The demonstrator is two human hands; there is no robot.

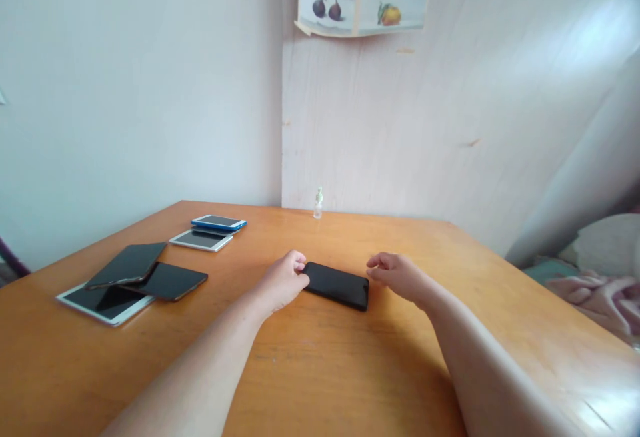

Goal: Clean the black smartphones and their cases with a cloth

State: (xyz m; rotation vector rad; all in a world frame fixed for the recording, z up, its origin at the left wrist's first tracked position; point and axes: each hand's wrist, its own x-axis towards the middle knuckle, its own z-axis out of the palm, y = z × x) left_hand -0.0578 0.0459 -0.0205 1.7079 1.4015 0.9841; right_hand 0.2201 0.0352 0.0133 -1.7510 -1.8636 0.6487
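A black tablet [336,285] with a dark screen is in front of me at the middle of the table, lying slightly askew. My left hand [287,280] is at its left end, thumb and fingers closed around that edge. Off the tablet's right end, my right hand [395,275] hovers with loosely bent fingers apart, holding nothing. A small gap shows between those fingertips and the tablet.
To the left lie a white-framed tablet [107,307], with a dark tablet [130,263] and another dark tablet [173,281] overlapping it. Behind them, a blue-edged tablet [220,222] rests partly over a white tablet [200,239]. A small pump bottle [319,203] stands by the wall.
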